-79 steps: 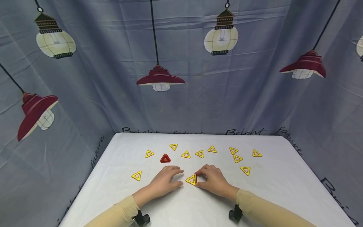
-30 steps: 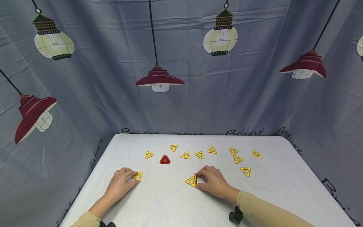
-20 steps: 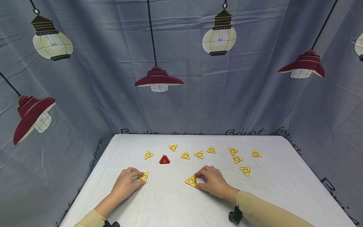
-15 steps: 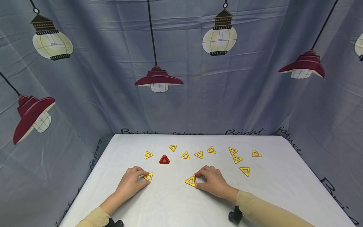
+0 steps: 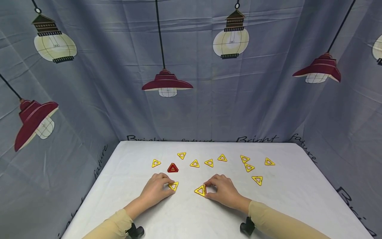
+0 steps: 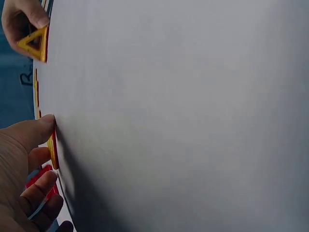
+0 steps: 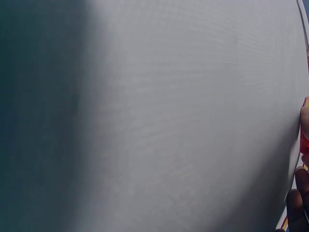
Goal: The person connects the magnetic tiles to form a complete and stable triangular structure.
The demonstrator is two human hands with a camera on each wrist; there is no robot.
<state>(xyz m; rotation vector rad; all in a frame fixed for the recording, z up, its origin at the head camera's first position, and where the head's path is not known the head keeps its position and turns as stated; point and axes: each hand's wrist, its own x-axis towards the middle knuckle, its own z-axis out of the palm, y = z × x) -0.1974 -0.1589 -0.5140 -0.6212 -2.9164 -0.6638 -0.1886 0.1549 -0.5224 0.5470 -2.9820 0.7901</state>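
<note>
My left hand [image 5: 156, 189] pinches a yellow triangle frame [image 5: 177, 186] between thumb and forefinger, low over the white table. In the left wrist view that triangle frame [image 6: 53, 152] shows edge-on, with red along one side; the other fingers are loosely bent. To the right, my right hand [image 5: 222, 190] pinches another yellow triangle frame [image 5: 205, 190] at its right side, where a red edge shows. A gap separates the two held triangles. In the right wrist view only some fingers [image 7: 302, 181] and a bit of a red piece [image 7: 304, 144] appear at the right edge.
A red triangle [image 5: 172, 168] lies on the white table [image 5: 191, 222] behind my left hand. Several yellow triangles, such as one triangle [image 5: 198, 166] at the middle and one triangle [image 5: 261, 181] at the right, lie spread beyond. A patterned grey-blue curtain [image 5: 191, 116] surrounds the table.
My left hand went left from the middle, took hold of the yellow triangle lying there, and has brought it rightward toward the other held triangle. My right hand stays in place.
</note>
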